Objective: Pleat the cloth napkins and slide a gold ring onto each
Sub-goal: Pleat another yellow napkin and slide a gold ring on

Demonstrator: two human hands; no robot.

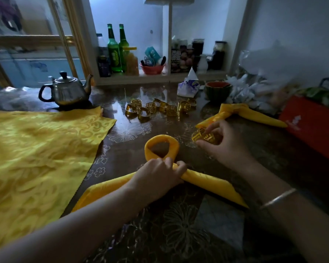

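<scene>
Dark, glossy flowered table (122, 133) spreads before us, with flat yellow cloths (36, 158) and a teapot (66, 90) at the left. Near the middle our left hand (158, 175) grips the pleated napkin (207, 182) at its waist, where its loop closes. Spare rings (156, 108) sit behind. Our right hand (224, 147) pinches a gold ring (203, 137) just beside the loop. We should squeeze the pleats tight, feed the rounded end through, then draw the ring down to our grip. White print on the red box (311, 126) at the far right is too blurred to read.
</scene>
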